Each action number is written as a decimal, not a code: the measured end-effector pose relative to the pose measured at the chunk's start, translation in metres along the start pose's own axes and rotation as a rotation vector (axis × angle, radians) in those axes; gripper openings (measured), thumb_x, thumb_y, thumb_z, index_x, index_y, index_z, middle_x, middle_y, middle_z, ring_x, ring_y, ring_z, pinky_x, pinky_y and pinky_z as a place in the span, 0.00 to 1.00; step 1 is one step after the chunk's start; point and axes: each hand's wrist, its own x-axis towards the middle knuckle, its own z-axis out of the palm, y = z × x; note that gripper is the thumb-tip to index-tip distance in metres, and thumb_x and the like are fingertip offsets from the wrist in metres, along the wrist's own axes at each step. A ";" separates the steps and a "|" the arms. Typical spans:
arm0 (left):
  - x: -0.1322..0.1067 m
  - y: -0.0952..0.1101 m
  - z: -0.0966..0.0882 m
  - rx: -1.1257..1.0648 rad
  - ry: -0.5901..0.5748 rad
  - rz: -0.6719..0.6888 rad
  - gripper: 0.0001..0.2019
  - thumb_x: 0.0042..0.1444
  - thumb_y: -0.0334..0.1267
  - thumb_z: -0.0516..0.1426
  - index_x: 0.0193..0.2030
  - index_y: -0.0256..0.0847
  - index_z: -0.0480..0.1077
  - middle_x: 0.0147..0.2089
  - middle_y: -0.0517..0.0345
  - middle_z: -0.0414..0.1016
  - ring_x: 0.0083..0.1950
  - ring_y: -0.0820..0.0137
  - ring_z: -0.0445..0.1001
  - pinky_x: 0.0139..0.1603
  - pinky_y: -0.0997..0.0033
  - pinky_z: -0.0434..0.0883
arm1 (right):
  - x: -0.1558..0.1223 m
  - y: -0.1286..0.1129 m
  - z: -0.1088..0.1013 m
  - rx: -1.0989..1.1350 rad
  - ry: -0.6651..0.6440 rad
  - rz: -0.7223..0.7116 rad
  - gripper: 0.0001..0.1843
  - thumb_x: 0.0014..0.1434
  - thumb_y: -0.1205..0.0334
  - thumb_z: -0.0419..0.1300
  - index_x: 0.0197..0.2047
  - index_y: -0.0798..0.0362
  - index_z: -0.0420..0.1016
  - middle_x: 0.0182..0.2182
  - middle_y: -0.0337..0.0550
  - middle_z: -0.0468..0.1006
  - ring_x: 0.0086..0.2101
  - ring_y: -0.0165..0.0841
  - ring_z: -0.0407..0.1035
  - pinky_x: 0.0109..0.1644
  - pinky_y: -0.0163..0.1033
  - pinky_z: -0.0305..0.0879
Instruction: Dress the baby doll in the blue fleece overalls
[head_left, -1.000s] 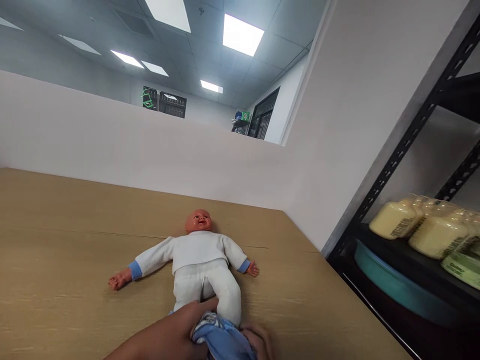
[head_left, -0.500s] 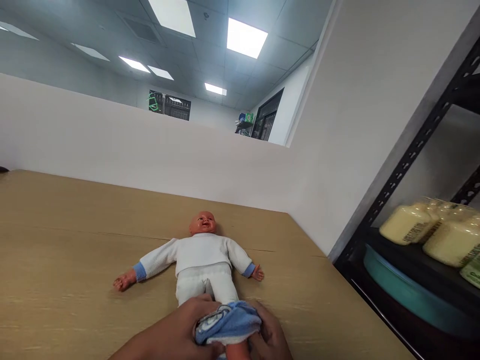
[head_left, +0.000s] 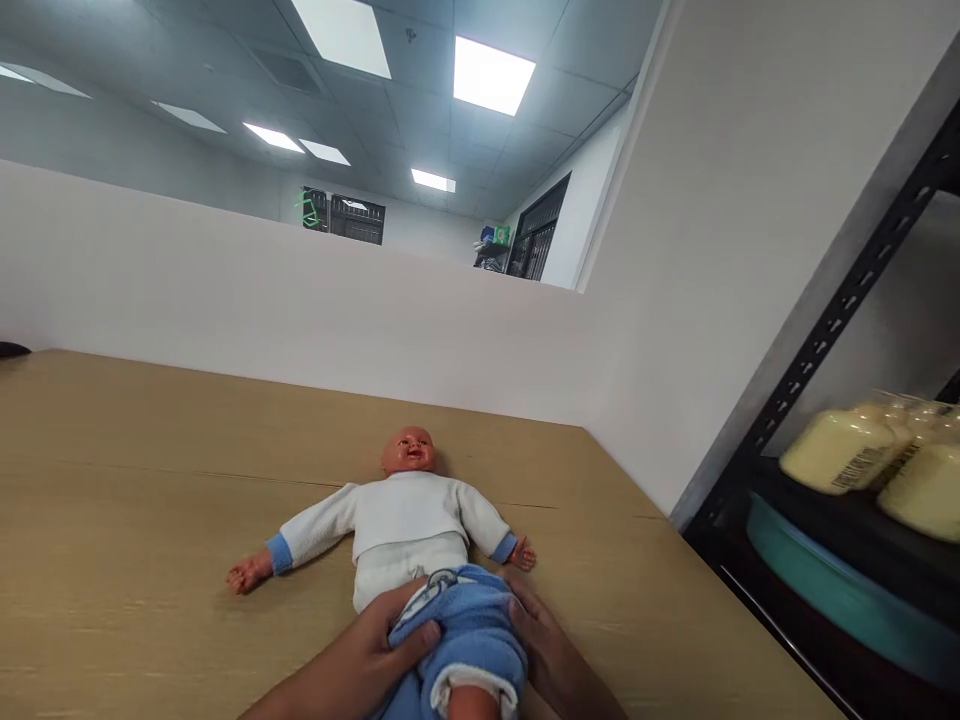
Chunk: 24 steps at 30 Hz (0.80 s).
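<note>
A baby doll (head_left: 409, 510) lies on its back on the wooden table, head away from me and arms spread. It wears a white long-sleeved top with blue cuffs, and its middle is white too. Blue pants (head_left: 480, 620) with a pale inner lining are bunched around its legs, one bare lower leg poking out of the near cuff. My left hand (head_left: 386, 635) grips the left side of the pants, thumb on top. On the other side, my right hand (head_left: 547, 640) holds the fabric, thumb over the edge. The fingers of both hands are partly hidden.
The wooden table (head_left: 150, 520) meets a white wall (head_left: 300, 310) at the back. On the right a black metal shelf (head_left: 810, 370) holds pale yellow bottles (head_left: 840, 455) above a teal basin (head_left: 840, 590).
Both hands have drawn the blue pants up the doll's legs toward its waist. More blue fabric shows, and the bunched cloth is now spread out around the leg.
</note>
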 end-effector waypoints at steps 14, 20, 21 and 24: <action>0.015 0.018 -0.046 0.455 0.279 -0.027 0.26 0.55 0.64 0.63 0.43 0.42 0.73 0.42 0.53 0.80 0.44 0.53 0.77 0.45 0.63 0.67 | 0.079 -0.017 0.012 -0.413 -0.008 -0.088 0.28 0.59 0.31 0.67 0.41 0.49 0.72 0.34 0.34 0.69 0.38 0.34 0.65 0.48 0.39 0.64; 0.024 0.000 -0.069 0.326 0.372 -0.115 0.34 0.45 0.67 0.69 0.51 0.43 0.77 0.55 0.49 0.83 0.60 0.43 0.76 0.59 0.59 0.71 | 0.095 -0.006 0.016 -0.436 -0.118 -0.029 0.29 0.58 0.30 0.65 0.41 0.50 0.72 0.35 0.35 0.68 0.38 0.35 0.64 0.47 0.40 0.60; 0.022 -0.005 -0.072 0.288 0.383 -0.135 0.37 0.43 0.66 0.71 0.53 0.44 0.77 0.59 0.49 0.82 0.63 0.42 0.75 0.62 0.58 0.71 | 0.093 -0.008 0.016 -0.436 -0.137 -0.025 0.29 0.58 0.31 0.65 0.42 0.50 0.73 0.36 0.36 0.69 0.39 0.36 0.64 0.48 0.40 0.60; 0.003 -0.015 -0.086 0.224 0.335 -0.193 0.40 0.42 0.64 0.73 0.59 0.45 0.78 0.64 0.48 0.79 0.67 0.41 0.72 0.69 0.55 0.69 | 0.087 -0.015 0.015 -0.465 -0.189 -0.016 0.27 0.60 0.34 0.66 0.46 0.50 0.76 0.41 0.39 0.72 0.45 0.39 0.66 0.54 0.41 0.60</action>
